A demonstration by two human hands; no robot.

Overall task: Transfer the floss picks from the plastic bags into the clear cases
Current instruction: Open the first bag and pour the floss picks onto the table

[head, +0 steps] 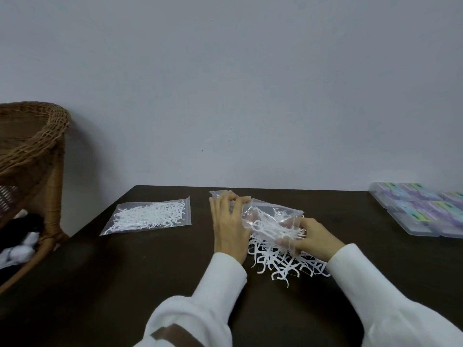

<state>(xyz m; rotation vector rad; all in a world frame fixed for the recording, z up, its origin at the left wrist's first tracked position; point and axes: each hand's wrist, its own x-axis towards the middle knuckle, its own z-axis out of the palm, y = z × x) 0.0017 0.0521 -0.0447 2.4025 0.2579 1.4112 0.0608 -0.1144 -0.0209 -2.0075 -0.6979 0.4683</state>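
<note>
1. Floss picks (280,261), thin white plastic, lie heaped on the dark table (150,271) under the right hand (308,236), which grips the clear plastic bag (270,216).
2. Left hand (228,221) pinches the bag's far edge.
3. Tangled picks could scatter; the clear cases (423,209) sit well apart.

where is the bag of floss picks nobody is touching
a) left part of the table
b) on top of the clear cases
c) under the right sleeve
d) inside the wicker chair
a: the full bag lies flat on the table, left of both hands.
</note>
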